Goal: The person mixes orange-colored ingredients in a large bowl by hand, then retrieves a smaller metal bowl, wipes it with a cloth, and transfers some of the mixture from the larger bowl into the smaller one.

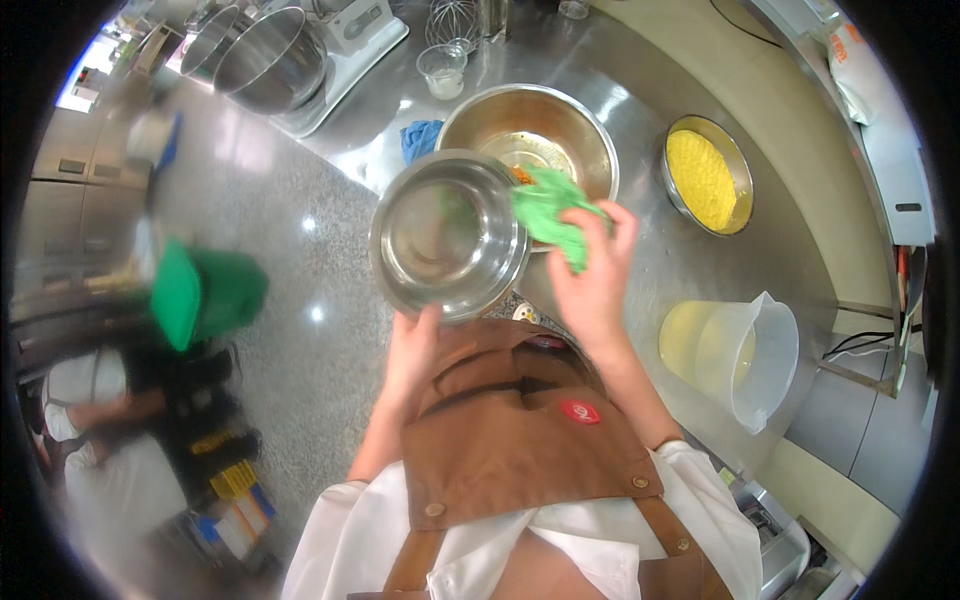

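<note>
My left hand (416, 341) grips the near rim of a stainless steel bowl (450, 232), which is tilted in front of my apron; its inside looks bare and shiny. In my right hand (600, 277) is a crumpled green cloth (551, 210), held at the right side of that bowl. Behind them, on the steel worktop, stands a larger metal mixing bowl (592, 142) with some liquid and an orange bit at its bottom. A crumpled blue cloth (420, 140) lies against its left side.
A metal bowl of yellow crumbly food (703, 180) and a plastic jug with yellowish liquid (705, 345) stand right. At the back are a plastic cup (442, 73), a whisk (453, 24) and mixer bowls (271, 61). Left, beyond the floor, are a green bin (210, 292) and people in white.
</note>
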Tool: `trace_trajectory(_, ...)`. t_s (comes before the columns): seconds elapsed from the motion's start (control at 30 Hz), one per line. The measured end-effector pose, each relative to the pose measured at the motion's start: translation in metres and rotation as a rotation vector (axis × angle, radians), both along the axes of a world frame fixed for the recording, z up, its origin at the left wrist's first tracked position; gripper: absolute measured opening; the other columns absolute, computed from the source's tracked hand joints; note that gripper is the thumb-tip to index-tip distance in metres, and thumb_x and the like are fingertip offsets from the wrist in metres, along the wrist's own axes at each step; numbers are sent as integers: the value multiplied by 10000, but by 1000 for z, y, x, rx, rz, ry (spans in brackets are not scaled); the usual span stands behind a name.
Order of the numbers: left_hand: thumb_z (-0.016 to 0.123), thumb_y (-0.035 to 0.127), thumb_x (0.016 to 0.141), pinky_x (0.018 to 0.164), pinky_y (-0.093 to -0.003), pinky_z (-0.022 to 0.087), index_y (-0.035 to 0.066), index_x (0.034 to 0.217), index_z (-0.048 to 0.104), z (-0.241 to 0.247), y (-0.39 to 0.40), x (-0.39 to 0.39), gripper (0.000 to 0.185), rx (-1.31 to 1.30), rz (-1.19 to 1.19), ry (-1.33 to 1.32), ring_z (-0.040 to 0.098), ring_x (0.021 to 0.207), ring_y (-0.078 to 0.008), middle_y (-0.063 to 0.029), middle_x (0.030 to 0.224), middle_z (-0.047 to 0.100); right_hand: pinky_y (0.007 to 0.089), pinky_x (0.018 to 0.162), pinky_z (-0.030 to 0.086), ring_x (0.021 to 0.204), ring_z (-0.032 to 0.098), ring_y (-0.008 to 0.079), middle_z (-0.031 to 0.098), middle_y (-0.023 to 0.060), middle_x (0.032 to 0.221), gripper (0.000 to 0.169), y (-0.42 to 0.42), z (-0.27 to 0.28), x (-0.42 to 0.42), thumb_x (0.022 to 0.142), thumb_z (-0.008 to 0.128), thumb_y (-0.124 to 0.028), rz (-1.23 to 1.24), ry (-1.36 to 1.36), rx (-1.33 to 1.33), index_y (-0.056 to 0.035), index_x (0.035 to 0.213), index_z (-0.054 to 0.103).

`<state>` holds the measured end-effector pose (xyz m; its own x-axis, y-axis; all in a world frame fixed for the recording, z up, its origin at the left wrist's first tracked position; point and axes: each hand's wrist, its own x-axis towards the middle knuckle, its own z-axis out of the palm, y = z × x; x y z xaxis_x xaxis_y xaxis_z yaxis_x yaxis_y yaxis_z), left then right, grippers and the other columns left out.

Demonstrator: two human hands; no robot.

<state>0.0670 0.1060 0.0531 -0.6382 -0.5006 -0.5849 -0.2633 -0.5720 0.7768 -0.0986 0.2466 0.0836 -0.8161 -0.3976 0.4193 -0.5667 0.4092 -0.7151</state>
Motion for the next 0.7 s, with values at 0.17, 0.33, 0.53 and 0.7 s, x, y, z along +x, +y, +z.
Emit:
trace_trajectory(0.17, 437, 51, 938, 1042, -342, 370, -19, 1356, 399, -26, 7, 5, 426, -333, -8, 54, 494, 1215, -226, -140, 1321, 511, 442, 925, 382, 1140, 481, 309, 511, 122, 1275, 383, -55, -55, 1, 747, 688, -104, 308, 328, 446, -83, 1122, 613)
trace_trajectory(0.33, 423, 5, 917, 1012, -339, 382, -33, 1256, 505, -20, 6, 13, 350, -258, 156, 135, 511, 1148, -194, -110, 1220, 574, 428, 916, 360, 1122, 487, 312, 554, 115, 1196, 358, -56, -47, 50, 756, 676, -125, 601, -136, 280, -90, 1106, 611)
trace_trajectory(0.53, 428, 23, 940, 905, -359, 495, -17, 1250, 495, -8, -2, 22, 320, -355, 212, 116, 579, 1062, -210, -115, 1176, 592, 435, 878, 345, 1064, 504, 293, 563, 115, 1096, 286, -73, -40, 68, 760, 653, -120, 549, -29, 149, -87, 1043, 632)
trace_trajectory(0.7, 442, 19, 929, 834, -365, 556, -19, 1259, 481, -18, -4, 42, 335, -366, 146, 67, 611, 1032, -225, -126, 1167, 599, 431, 890, 355, 1030, 491, 279, 528, 109, 1133, 236, -69, -51, 15, 748, 615, -70, 475, 414, 254, -128, 973, 654)
